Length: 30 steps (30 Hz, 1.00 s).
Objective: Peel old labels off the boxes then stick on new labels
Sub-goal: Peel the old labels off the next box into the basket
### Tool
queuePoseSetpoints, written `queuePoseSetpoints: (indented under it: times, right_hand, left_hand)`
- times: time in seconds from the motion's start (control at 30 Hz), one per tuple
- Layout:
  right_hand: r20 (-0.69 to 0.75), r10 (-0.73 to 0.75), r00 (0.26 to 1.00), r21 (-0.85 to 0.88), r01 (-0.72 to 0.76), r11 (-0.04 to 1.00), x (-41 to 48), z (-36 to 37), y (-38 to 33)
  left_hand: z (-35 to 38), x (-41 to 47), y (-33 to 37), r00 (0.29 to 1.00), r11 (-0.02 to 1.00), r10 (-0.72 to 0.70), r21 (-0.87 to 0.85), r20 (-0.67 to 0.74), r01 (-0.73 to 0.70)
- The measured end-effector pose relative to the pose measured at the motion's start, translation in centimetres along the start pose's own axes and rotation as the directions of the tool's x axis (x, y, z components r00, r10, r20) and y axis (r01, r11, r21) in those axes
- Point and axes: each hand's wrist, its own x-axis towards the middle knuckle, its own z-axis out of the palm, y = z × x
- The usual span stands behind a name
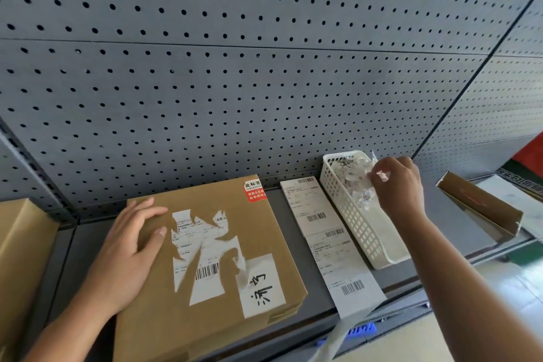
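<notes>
Cardboard box [205, 329] lies flat on the grey shelf [296, 311], lower centre of frame. Its old label [202, 258] is torn, ragged white patches left on top; a red sticker [255, 190] sits at the far corner.

Left hand [129, 250] rests on the box's left side, fingers straight and spread.

Right hand [399, 185], right of centre, pinches a label scrap [382, 176] over the white basket [361, 232], which holds more scraps.

Strip of new labels [326, 238] lies between box and basket.
</notes>
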Motion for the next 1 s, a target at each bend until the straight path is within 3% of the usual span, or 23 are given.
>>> queuePoseSetpoints:
  times: [0.47, 0.7, 1.0]
  right_hand:
    - [0.026, -0.042, 0.999, -0.118, 0.045, 0.992, -1.4, -0.1, 0.4]
    - [-0.143, -0.057, 0.988, 0.015, 0.060, 0.998, -1.3, -0.9, -0.6]
    - [-0.203, -0.014, 0.979, 0.200, 0.056, 0.978, -1.2, -1.6, -1.6]
  left_hand:
    - [0.2, 0.0, -0.4, 1.000, 1.000, -0.009, 0.001, -0.021, 0.009]
    - [0.3, 0.1, -0.6, 1.000, 1.000, -0.008, 0.002, -0.018, 0.008]
    - [0.3, 0.1, -0.8, 1.000, 1.000, -0.009, -0.003, -0.023, 0.009]
